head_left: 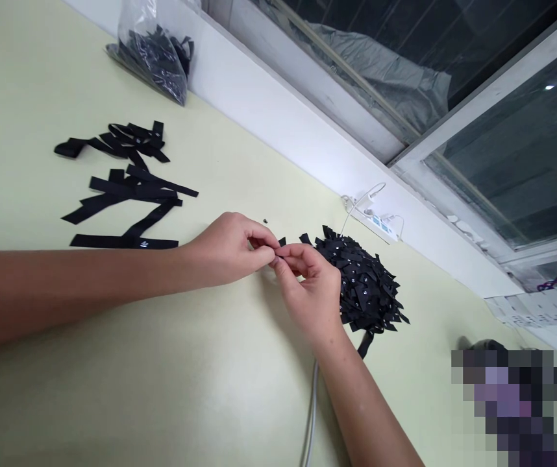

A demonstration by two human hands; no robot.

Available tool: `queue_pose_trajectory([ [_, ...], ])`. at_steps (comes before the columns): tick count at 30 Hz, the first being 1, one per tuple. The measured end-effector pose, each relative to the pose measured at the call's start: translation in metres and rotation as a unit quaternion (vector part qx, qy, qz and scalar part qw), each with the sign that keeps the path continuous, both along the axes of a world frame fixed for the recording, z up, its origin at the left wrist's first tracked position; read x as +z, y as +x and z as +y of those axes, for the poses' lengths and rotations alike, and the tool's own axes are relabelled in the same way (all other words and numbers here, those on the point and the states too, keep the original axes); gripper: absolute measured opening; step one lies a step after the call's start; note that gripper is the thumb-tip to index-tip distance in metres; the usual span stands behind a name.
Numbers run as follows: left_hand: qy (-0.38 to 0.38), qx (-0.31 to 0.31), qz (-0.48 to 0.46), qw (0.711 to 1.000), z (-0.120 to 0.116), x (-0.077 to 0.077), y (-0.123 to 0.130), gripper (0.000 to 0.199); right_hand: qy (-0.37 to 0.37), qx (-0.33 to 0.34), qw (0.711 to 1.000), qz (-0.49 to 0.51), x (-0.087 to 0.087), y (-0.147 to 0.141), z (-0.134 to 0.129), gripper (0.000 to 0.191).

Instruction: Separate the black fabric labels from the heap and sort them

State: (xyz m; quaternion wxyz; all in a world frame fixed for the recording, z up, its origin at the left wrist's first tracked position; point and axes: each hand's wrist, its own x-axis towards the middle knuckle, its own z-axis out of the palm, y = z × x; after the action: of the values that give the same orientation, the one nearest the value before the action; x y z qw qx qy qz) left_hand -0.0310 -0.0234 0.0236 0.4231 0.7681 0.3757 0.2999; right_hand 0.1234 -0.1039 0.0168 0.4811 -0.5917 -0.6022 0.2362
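At the frame's centre I have my left hand (232, 250) and right hand (312, 288) pinched at the fingertips on a small black strip (282, 242), mostly hidden. A heap of black pieces (369, 282) lies right of centre on the worktop (185, 376), loose strips (132, 191) at upper left.

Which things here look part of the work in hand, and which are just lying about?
Likely in the work:
small black piece, pinched between left hand and right hand
loose black strips
heap of black pieces
clear bag of black material, probably

Just lying about:
power strip
pale cable
grey sheet behind the window
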Motion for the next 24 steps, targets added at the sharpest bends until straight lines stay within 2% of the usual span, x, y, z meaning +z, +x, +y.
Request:
queue_pose_trajectory([
  [6, -0.001, -0.012, -0.032, 0.999, 0.0016, -0.0049, -0.0010, 0.029, -0.001, -0.004, 1.000, 0.002, -0.0001, 0.0001, -0.0006, 0.007],
  [18, -0.050, -0.005, -0.038, 0.998, 0.0028, -0.0002, 0.0005, 0.027, -0.025, 0.007, 0.999, 0.038, -0.0052, 0.0017, -0.0007, 0.009],
  [24, -0.033, -0.015, -0.004, 0.999, 0.0040, -0.0036, -0.0010, 0.031, -0.037, -0.002, 0.998, 0.053, -0.0062, 0.0064, 0.0026, 0.012],
])
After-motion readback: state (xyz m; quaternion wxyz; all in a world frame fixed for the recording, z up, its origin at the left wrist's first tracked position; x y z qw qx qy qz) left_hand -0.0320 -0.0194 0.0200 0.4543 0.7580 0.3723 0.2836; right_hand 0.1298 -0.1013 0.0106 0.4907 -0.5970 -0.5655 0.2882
